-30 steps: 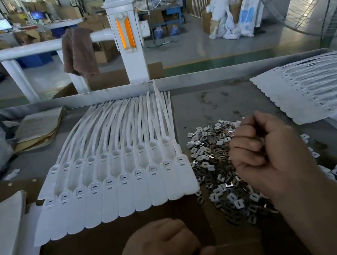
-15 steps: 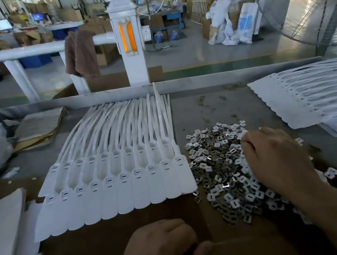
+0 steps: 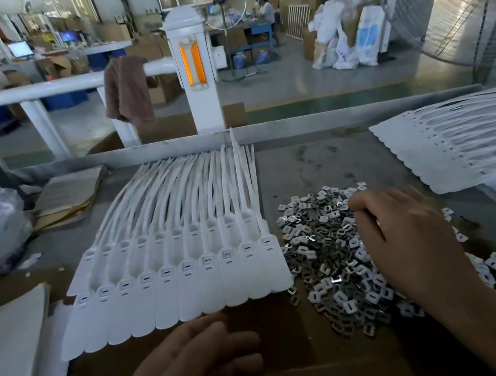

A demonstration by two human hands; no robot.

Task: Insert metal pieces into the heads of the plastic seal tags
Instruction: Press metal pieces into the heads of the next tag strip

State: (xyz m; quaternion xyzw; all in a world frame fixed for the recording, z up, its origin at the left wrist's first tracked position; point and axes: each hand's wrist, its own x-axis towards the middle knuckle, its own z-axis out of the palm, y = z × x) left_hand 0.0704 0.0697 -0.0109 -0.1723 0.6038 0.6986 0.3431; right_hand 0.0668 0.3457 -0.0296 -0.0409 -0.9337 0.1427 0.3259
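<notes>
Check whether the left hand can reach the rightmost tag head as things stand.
Probably yes. The left hand, seemingly empty, sits in front of the row of tags; only their flat ends lie between it and the rightmost tag head.

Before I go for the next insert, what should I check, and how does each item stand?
1. Right hand over the metal pieces: ok.
2. A piece in its grip: cannot tell, fingertips hidden.
3. Seal tags laid flat in a row, heads facing up: ok.
4. Which heads already hold a piece: cannot tell.
5. Left hand off the tags, nothing visible in it: ok.
</notes>
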